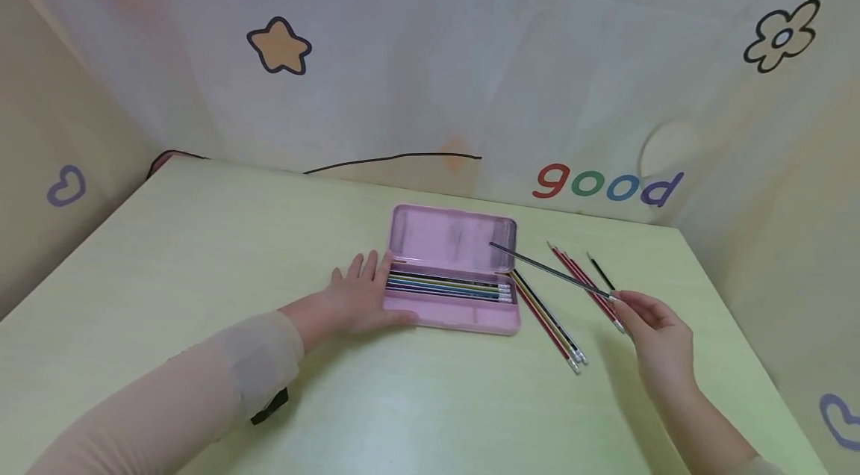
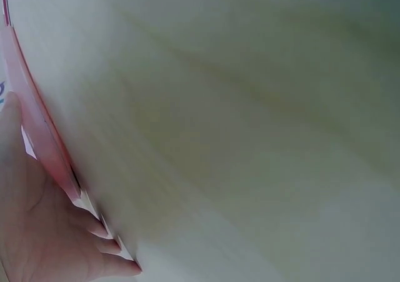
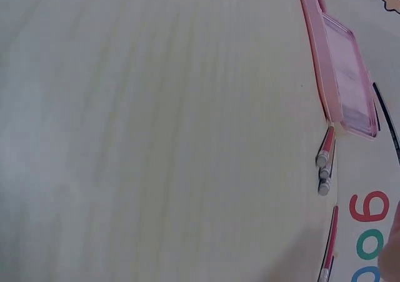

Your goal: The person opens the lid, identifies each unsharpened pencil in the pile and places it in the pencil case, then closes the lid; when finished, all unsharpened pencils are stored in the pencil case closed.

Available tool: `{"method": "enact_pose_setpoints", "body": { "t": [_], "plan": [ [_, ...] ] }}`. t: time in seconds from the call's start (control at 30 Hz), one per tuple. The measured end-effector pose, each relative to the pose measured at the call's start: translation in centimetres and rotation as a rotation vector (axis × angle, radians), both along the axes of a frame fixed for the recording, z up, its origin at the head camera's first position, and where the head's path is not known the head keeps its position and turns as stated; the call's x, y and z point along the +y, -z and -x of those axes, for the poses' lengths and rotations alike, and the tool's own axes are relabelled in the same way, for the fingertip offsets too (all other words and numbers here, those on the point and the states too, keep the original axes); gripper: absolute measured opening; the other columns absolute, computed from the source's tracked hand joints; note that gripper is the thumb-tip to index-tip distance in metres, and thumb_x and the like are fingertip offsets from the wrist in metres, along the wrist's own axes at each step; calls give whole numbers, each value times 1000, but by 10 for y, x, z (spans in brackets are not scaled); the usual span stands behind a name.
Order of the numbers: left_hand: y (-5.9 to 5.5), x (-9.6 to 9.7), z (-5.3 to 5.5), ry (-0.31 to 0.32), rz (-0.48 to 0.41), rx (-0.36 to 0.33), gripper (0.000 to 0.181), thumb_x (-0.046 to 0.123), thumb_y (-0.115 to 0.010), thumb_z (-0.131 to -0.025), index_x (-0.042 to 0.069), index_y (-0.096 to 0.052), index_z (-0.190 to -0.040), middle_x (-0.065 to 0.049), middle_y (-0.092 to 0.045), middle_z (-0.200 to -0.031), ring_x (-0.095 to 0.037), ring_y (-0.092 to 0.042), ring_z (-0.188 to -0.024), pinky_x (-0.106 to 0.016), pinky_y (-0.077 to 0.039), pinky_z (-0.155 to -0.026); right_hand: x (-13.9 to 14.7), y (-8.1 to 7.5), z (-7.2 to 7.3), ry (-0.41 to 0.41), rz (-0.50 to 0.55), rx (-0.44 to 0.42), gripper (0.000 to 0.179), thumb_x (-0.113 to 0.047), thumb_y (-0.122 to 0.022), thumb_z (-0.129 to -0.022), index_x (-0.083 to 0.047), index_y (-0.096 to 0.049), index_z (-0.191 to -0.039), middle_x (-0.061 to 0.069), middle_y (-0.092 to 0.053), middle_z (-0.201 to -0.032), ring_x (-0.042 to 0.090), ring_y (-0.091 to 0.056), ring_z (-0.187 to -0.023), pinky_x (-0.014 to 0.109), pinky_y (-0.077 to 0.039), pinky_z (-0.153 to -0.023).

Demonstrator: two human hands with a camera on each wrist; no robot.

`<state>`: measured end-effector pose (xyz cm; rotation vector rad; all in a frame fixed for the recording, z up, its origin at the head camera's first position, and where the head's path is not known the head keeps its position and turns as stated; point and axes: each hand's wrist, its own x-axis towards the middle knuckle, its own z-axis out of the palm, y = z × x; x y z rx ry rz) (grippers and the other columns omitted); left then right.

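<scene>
In the head view a pink pencil case [image 1: 443,318] lies open on the table, its lid [image 1: 437,236] folded back. Several pencils [image 1: 443,286] lie side by side in its tray. My left hand [image 1: 359,303] rests against the case's left side with fingers spread and thumb along the front edge. My right hand [image 1: 658,333] pinches a dark pencil [image 1: 551,269] near its eraser end and holds it above the table, the far end over the lid. The left wrist view shows the case edge [image 2: 40,125] beside my thumb.
Right of the case lies a group of pencils [image 1: 547,322], red, yellow and dark. Farther right are several red pencils [image 1: 581,277] and a black pencil [image 1: 600,270]. A printed cloth [image 1: 430,87] hangs behind the table [image 1: 201,251].
</scene>
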<state>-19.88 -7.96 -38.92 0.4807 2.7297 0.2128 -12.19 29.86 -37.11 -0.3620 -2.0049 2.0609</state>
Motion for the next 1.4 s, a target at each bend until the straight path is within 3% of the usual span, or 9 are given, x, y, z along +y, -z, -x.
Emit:
{"method": "enact_pose_setpoints", "body": {
  "t": [0.2, 0.4, 0.57, 0.83, 1.07, 1.4],
  "plan": [
    [0, -2, -2, -19, -21, 4, 112, 79, -40, -77, 5, 3, -149, -22, -6, -153, -43, -5, -138, -63, -13, -104, -25, 2, 13, -173, -69, 2, 24, -12, -66, -87, -3, -62, -109, -9, -68, -95, 5, -64, -92, 19, -46, -83],
    [2, 0, -3, -2, -48, 6, 111, 78, -40, -78, 4, 2, -149, -23, -6, -153, -44, -6, -138, -64, -13, -103, -41, 4, 22, -238, -178, -61, 29, -16, -64, -90, 1, -58, -113, -9, -67, -100, 6, -63, -95, 23, -45, -87],
    [4, 0, -2, -9, -20, 4, 112, 79, -38, -77, 4, 3, -149, -22, -6, -153, -43, -6, -138, -63, -15, -104, -56, 3, 30, -236, -287, -143, 36, -23, -65, -89, 0, -58, -116, -4, -66, -107, 6, -61, -97, 20, -47, -86],
    [3, -4, -2, -16, -42, 16, 112, 79, -41, -77, 4, 1, -149, -22, -7, -153, -43, -5, -138, -65, -13, -103, -71, 1, 40, -272, -423, -166, 37, -26, -65, -89, -1, -60, -116, 9, -64, -114, 11, -60, -98, 17, -47, -80],
    [2, -4, -1, -2, -49, 21, 113, 79, -40, -76, 4, 1, -149, -23, -7, -153, -44, -6, -138, -65, -14, -103, -73, 1, 45, -269, -440, -185, 37, -27, -64, -89, -4, -60, -117, 9, -63, -114, 17, -59, -101, 18, -47, -81],
    [1, -1, -1, 6, -32, 18, 113, 80, -39, -76, 4, 3, -149, -23, -6, -153, -43, -6, -138, -63, -14, -104, -80, 8, 52, -262, -441, -188, 32, -23, -65, -89, -2, -62, -114, 10, -65, -111, 14, -58, -98, 16, -47, -77]
  ]
}}
